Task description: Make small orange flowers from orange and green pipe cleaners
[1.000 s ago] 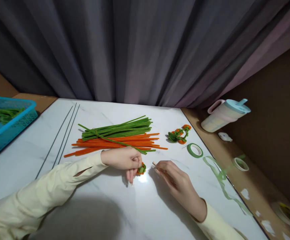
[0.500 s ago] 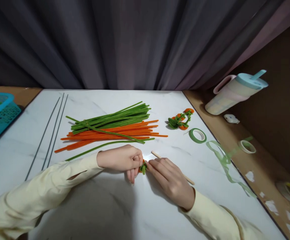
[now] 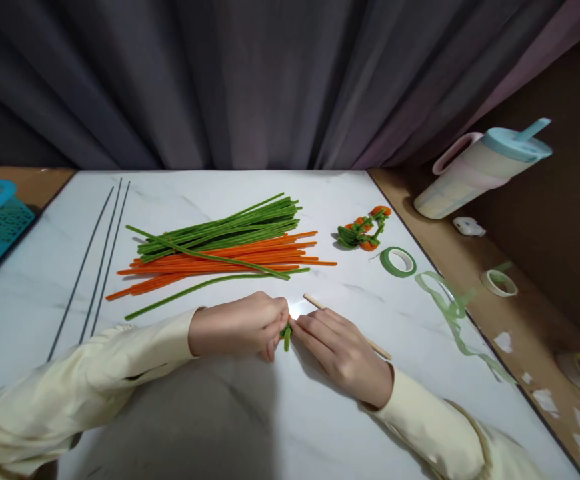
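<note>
Both hands meet low on the white table (image 3: 45, 313), knuckles up. The left hand (image 3: 237, 327) is curled tight on a small green pipe-cleaner piece (image 3: 287, 335), and the right hand (image 3: 345, 350) pinches it from the other side, a wooden stick (image 3: 315, 303) lying under its fingers. Beyond lie orange and green pipe cleaners (image 3: 220, 247), a green tape roll (image 3: 398, 261) and a lidded cup (image 3: 480, 173). No writing is legible anywhere.

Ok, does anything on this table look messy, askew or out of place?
Mostly tidy. A loose strip of green tape trails in a tangle off the white table's right edge, unrolled rather than on the green tape roll. One green pipe cleaner also lies crosswise over the otherwise neatly stacked orange pipe cleaners.
</note>
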Motion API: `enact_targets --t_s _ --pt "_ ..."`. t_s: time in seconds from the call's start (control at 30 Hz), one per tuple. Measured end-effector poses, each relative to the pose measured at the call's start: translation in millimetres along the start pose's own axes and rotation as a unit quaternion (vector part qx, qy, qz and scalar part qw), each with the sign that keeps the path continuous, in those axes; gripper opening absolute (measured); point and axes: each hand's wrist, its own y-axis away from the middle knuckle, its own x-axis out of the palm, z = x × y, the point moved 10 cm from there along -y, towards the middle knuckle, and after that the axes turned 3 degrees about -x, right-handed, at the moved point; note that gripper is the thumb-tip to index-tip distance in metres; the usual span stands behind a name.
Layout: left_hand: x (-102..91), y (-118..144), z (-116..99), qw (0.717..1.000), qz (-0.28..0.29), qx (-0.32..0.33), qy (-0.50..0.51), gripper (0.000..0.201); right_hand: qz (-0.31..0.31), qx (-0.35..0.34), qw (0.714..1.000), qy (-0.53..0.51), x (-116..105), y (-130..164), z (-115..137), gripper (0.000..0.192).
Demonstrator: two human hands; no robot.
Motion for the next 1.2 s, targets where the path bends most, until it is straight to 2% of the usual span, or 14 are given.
enact_targets --t_s 0.2,0.37,0.47,0.57,0.67,0.83,1.0,1.2 --pt "-1.9 1.4 -9.3 1.0 -0.01 0.01 -0.008 0.024 -0.013 0.001 0.999 -0.048 -2.5 -1.3 -3.0 0.023" --pt "-1.3 1.1 -8.6 0.999 -0.011 0.031 0.025 0.023 -0.028 0.045 0.99 -0.128 -1.3 1.3 -13.1 0.026" --pt "1.3 0.3 -1.2 0.999 0.0 0.005 0.037 0.02 -0.026 0.068 0.983 -0.165 1.3 2.0 -18.5 0.028" --pt "1.8 0.6 2.7 0.999 0.008 -0.022 0.032 0.017 -0.033 0.105 0.973 -0.203 2.8 1.8 -26.6 0.022" --pt "0.8 1.0 -0.2 1.0 0.014 -0.017 0.013 0.015 -0.054 0.15 0.958 -0.237 2.6 3.4 -36.8 0.013" --pt "1.0 0.1 0.0 1.0 0.02 0.006 0.009 0.016 -0.068 0.15 0.952 -0.259 3.4 5.6 -39.6 0.018" --pt "0.9 0.3 -1.7 0.999 0.021 0.038 0.015 0.02 -0.049 0.147 0.946 -0.284 9.5 5.3 -42.8 0.021" --pt "1.0 1.0 -5.3 0.999 0.04 0.03 -0.005 0.02 0.011 0.226 0.906 -0.357 25.4 2.6 -57.9 0.015"
